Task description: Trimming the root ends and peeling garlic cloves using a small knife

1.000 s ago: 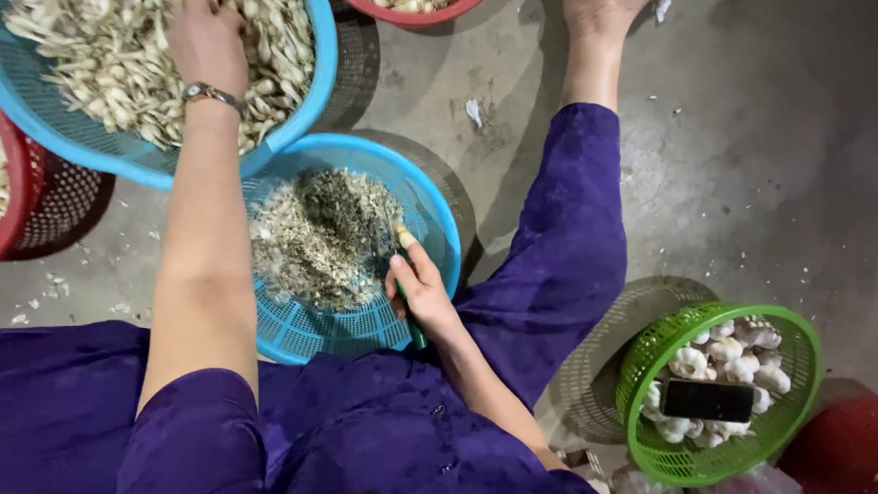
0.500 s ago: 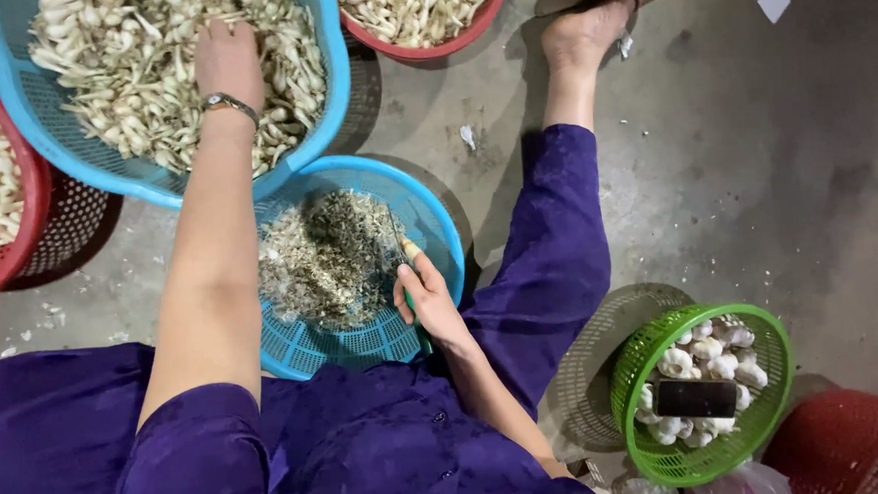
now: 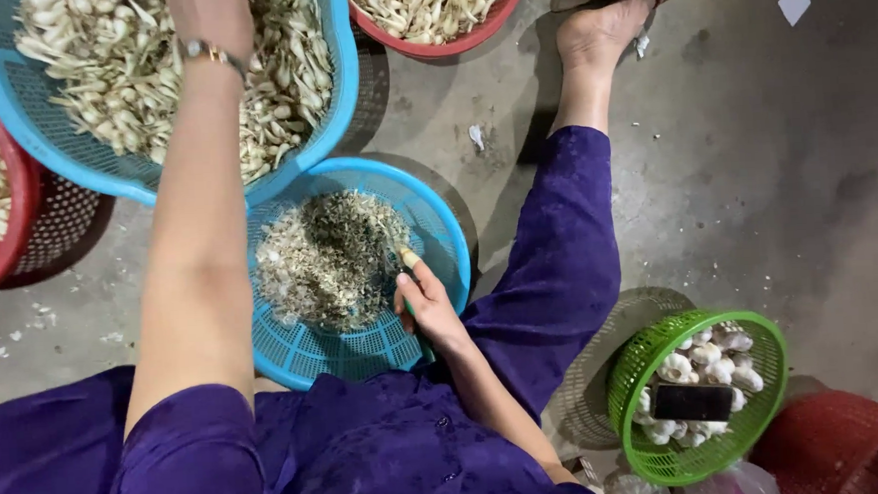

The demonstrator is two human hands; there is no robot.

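Right hand (image 3: 427, 303) grips a small tool over the blue trimmings basket (image 3: 439, 239); it could nick the fingers. Left hand (image 3: 209, 13) reaches into the garlic basket (image 3: 345, 71), grip unclear

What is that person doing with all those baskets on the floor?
A person in purple clothes sits on the concrete floor among baskets. The left hand reaches into the big blue plastic basket piled with pale garlic pieces. The right hand rests at the small round blue basket of dry trimmings, holding what looks like a small tool. A green round basket of garlic bulbs, with a dark phone on top, stands to the right.
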